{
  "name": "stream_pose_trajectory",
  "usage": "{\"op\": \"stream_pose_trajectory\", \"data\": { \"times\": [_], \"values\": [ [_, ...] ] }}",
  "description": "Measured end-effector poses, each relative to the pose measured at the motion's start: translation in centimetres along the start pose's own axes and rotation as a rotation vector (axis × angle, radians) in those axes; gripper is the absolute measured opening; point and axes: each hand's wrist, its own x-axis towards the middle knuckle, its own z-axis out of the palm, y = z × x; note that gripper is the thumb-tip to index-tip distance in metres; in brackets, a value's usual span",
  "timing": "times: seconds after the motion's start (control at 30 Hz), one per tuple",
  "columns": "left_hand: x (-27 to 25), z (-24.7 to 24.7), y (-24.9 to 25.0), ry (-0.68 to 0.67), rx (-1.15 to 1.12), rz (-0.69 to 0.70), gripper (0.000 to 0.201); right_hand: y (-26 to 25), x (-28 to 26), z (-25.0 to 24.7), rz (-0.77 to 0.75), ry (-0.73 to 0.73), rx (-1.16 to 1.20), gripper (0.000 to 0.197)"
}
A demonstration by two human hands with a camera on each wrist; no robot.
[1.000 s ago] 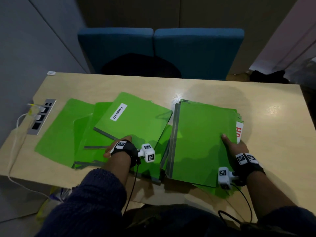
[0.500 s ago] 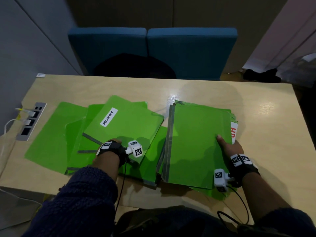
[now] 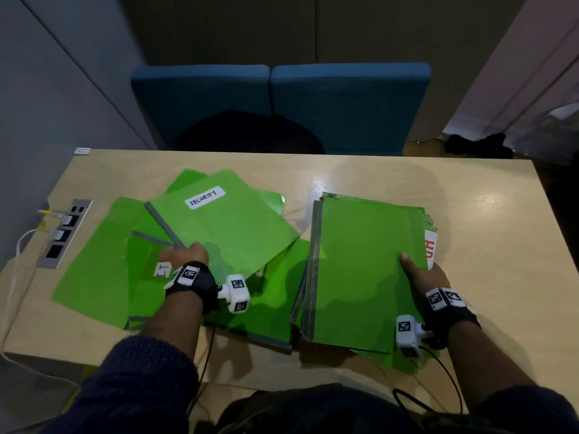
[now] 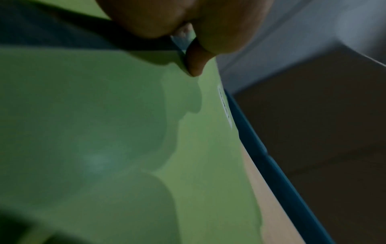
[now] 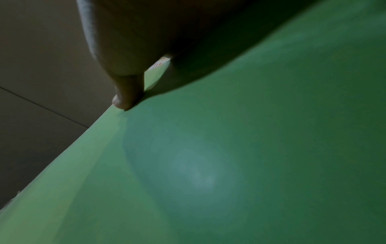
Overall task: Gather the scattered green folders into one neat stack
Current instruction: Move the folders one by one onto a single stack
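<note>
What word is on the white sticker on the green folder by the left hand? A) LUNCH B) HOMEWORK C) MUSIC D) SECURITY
D: the white label on the top green folder, which the left hand grips at its near corner, reads SECURITY in handwritten letters.

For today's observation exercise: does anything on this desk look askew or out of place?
Yes. The SECURITY folder, gripped by the left hand, lies rotated across fanned folders. A red-lettered sheet pokes from the stack under the right hand.
</note>
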Motion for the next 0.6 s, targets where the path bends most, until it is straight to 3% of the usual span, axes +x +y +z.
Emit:
{"op": "stream_pose_trajectory", "data": {
  "times": [0.03, 0.1, 0.23, 0.37, 0.5, 0.6],
  "values": [
    [0.4, 0.2, 0.6, 0.066, -0.203, -0.009, 0.053, 0.0, -0.1, 0.0, 0.0, -0.004, 0.004, 0.054],
    [0.8, -0.4, 2.2, 0.078, -0.334, 0.053, 0.055, -0.1, -0.1, 0.0, -0.004, -0.014, 0.015, 0.052],
    [2.0, -1.7, 4.9, -0.085, -0.303, 0.312, 0.048, -0.2, -0.3, -0.1, 0.005, -0.023, 0.034, 0.049],
    [0.1, -0.1, 6.2, -0.367, -0.379, 0.493, 0.035, -0.1, -0.4, -0.2, 0.005, -0.03, 0.016, 0.052],
    [-4.3, 4.6, 3.8, -0.631, -0.224, 0.552, 0.051, -0.2, -0.7, -0.5, 0.006, -0.05, 0.012, 0.051],
    [-8.1, 7.5, 2.0, -0.714, -0.026, 0.607, 0.052, 0.2, 0.0, -0.6, 0.024, -0.079, 0.011, 0.055]
  ]
}}
